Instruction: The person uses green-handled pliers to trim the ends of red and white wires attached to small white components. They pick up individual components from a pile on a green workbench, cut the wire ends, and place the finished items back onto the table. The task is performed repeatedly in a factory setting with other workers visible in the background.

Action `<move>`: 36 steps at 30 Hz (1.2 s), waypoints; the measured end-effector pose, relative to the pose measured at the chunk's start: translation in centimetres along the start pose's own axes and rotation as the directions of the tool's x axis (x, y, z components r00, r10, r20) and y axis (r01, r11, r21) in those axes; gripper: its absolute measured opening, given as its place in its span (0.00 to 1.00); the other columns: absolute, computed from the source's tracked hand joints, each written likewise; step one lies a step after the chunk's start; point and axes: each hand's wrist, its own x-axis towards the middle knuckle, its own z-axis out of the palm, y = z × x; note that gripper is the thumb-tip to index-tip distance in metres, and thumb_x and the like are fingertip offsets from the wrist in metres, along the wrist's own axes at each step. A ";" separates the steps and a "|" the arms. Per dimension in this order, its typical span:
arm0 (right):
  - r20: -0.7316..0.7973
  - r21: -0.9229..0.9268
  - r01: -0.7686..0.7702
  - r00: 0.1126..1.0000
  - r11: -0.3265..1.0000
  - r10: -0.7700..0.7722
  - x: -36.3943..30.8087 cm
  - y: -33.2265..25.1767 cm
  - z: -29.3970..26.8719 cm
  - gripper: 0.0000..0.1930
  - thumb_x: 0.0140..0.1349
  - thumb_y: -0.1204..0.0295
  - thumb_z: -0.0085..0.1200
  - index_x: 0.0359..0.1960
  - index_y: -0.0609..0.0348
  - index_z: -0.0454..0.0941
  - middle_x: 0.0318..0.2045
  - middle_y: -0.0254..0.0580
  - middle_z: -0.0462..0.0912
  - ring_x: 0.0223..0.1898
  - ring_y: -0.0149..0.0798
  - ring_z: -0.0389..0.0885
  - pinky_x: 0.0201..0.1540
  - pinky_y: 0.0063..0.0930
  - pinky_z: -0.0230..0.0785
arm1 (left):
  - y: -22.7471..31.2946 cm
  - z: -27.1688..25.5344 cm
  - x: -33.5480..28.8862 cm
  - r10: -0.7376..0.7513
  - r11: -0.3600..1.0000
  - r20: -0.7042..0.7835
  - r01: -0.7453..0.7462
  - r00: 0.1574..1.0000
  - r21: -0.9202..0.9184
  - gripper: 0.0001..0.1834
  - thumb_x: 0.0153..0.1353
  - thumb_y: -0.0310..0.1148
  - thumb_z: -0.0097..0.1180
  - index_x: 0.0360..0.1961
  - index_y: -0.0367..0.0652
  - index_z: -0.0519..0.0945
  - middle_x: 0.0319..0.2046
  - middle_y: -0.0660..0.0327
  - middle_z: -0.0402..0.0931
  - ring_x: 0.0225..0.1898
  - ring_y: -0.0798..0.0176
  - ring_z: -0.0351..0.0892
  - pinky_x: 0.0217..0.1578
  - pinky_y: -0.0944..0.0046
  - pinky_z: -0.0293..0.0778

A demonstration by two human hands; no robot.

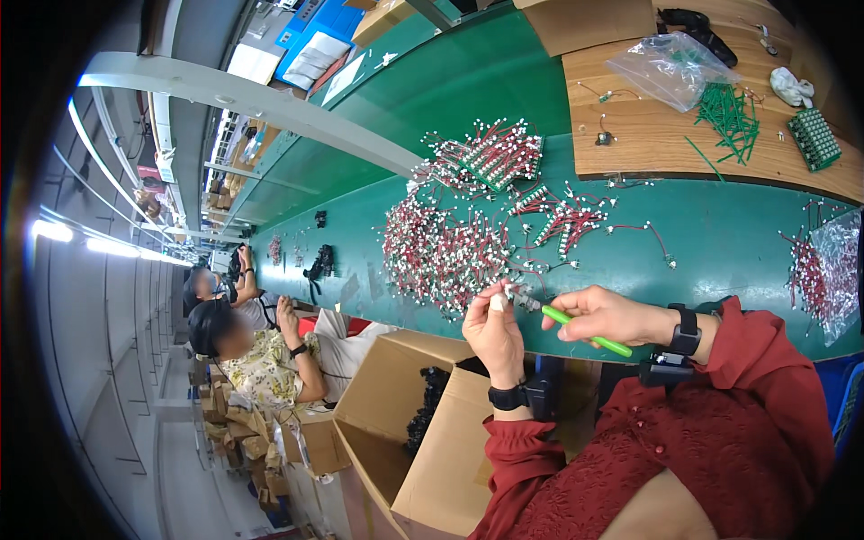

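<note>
My right hand (pixel 607 317) is closed round a green-handled tool (pixel 614 346), its pale, shiny front end pointing at my left fingertips. What kind of tool it is I cannot make out. With thumb and forefinger, my left hand (pixel 495 335) pinches a small white part close to that tip; its shape is too small to tell. A white covering wraps one left fingertip. Just beyond both hands lies a large pile of small white connectors with red wires (pixel 441 256). Green circuit boards with white connectors (pixel 504 162) rest at its far side, and a loose wired strip (pixel 562 225) lies right of it.
An open cardboard box (pixel 450 450) with black parts stands left of me below the green bench (pixel 720 234). At the right back, a wooden board (pixel 630 117) carries green sticks (pixel 727 121) and a plastic bag (pixel 670 67). Two people (pixel 261 346) sit further left along the bench.
</note>
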 end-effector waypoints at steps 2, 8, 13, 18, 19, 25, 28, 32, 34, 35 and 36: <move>0.066 0.162 -0.109 0.993 0.981 0.100 -0.2 -1.5 0.1 0.13 0.58 0.63 0.48 0.36 0.60 0.72 0.24 0.26 0.69 0.22 0.21 0.65 0.22 0.18 0.61 | 0.1 -0.4 0.1 -0.080 0.996 -0.061 0.077 0.995 -0.053 0.07 0.57 0.20 0.49 0.38 0.33 0.75 0.42 0.51 0.74 0.42 0.61 0.74 0.45 0.63 0.71; 0.190 0.539 -0.447 0.890 0.714 0.414 1.6 -2.8 -0.3 0.19 0.57 0.53 0.48 0.36 0.58 0.68 0.22 0.28 0.64 0.19 0.22 0.62 0.17 0.14 0.55 | 1.0 1.6 0.6 0.048 0.966 -0.091 -0.023 0.995 0.258 0.20 0.57 0.18 0.46 0.53 0.33 0.67 0.52 0.52 0.67 0.54 0.63 0.67 0.54 0.66 0.62; 0.304 0.624 -0.485 0.873 0.613 0.381 -2.1 -2.7 -1.2 0.22 0.58 0.50 0.45 0.38 0.59 0.68 0.22 0.28 0.62 0.19 0.22 0.59 0.17 0.13 0.53 | 1.7 0.7 -0.2 0.049 0.737 0.202 -0.172 0.978 0.653 0.20 0.52 0.18 0.49 0.48 0.36 0.73 0.51 0.54 0.70 0.55 0.57 0.66 0.55 0.62 0.60; 0.195 0.645 -0.354 0.933 0.677 0.302 -6.1 -2.2 -4.1 0.24 0.61 0.52 0.39 0.46 0.63 0.66 0.24 0.30 0.63 0.21 0.23 0.60 0.18 0.13 0.53 | 1.5 2.8 -0.5 -0.234 0.186 0.742 -0.721 0.628 0.668 0.19 0.46 0.27 0.57 0.44 0.46 0.76 0.52 0.59 0.68 0.58 0.52 0.59 0.57 0.52 0.55; 0.192 0.675 -0.330 0.942 0.660 0.274 -6.6 -2.0 -4.5 0.25 0.60 0.53 0.40 0.47 0.64 0.65 0.24 0.32 0.63 0.22 0.25 0.61 0.18 0.14 0.54 | 1.3 2.9 -0.2 -0.283 0.117 0.760 -0.765 0.585 0.633 0.19 0.47 0.27 0.56 0.43 0.46 0.76 0.50 0.59 0.69 0.58 0.52 0.60 0.57 0.51 0.55; 0.134 0.768 -0.200 0.979 0.609 0.152 -7.9 -0.7 -6.3 0.27 0.58 0.53 0.42 0.49 0.65 0.63 0.25 0.35 0.64 0.23 0.27 0.62 0.19 0.15 0.55 | 1.2 0.0 2.6 -0.069 -0.269 0.628 -0.621 0.775 0.736 0.14 0.48 0.26 0.54 0.39 0.43 0.78 0.43 0.59 0.74 0.51 0.54 0.68 0.56 0.50 0.56; 0.107 0.771 -0.171 0.984 0.614 0.140 -8.1 -0.5 -6.9 0.26 0.59 0.53 0.42 0.48 0.64 0.64 0.24 0.32 0.64 0.23 0.25 0.63 0.18 0.15 0.55 | 1.0 1.7 2.7 0.091 -0.063 0.608 -0.605 0.789 0.794 0.14 0.48 0.26 0.55 0.39 0.41 0.77 0.42 0.56 0.74 0.49 0.53 0.69 0.52 0.53 0.61; 0.067 0.777 -0.124 0.991 0.618 0.114 -8.5 -0.3 -7.4 0.26 0.58 0.53 0.44 0.48 0.64 0.65 0.24 0.32 0.64 0.22 0.25 0.62 0.18 0.15 0.54 | 0.1 5.5 3.0 0.058 0.114 0.557 -0.560 0.829 0.821 0.16 0.45 0.22 0.55 0.39 0.38 0.76 0.37 0.53 0.75 0.42 0.52 0.72 0.44 0.59 0.67; 0.061 0.771 -0.107 0.994 0.628 0.095 -8.5 -0.3 -7.3 0.26 0.58 0.53 0.44 0.47 0.64 0.65 0.24 0.32 0.64 0.22 0.24 0.61 0.18 0.15 0.53 | -0.4 6.8 3.8 -0.022 -0.015 0.548 -0.548 0.836 0.836 0.16 0.45 0.22 0.56 0.39 0.38 0.76 0.35 0.53 0.75 0.40 0.51 0.72 0.42 0.58 0.67; 0.068 0.765 -0.106 0.994 0.635 0.084 -8.5 -0.3 -7.2 0.26 0.58 0.53 0.44 0.47 0.64 0.65 0.24 0.31 0.63 0.22 0.24 0.61 0.18 0.15 0.53 | -0.6 7.1 4.2 -0.060 -0.082 0.539 -0.542 0.840 0.836 0.16 0.45 0.23 0.56 0.39 0.38 0.75 0.34 0.53 0.75 0.38 0.51 0.72 0.42 0.57 0.67; 0.075 0.760 -0.104 0.995 0.641 0.072 -8.4 -0.3 -7.0 0.25 0.58 0.54 0.44 0.47 0.64 0.65 0.24 0.31 0.63 0.22 0.23 0.61 0.18 0.15 0.53 | -1.1 6.7 4.9 -0.069 -0.057 0.564 -0.568 0.823 0.821 0.15 0.45 0.23 0.55 0.38 0.38 0.75 0.31 0.54 0.74 0.36 0.50 0.72 0.39 0.56 0.67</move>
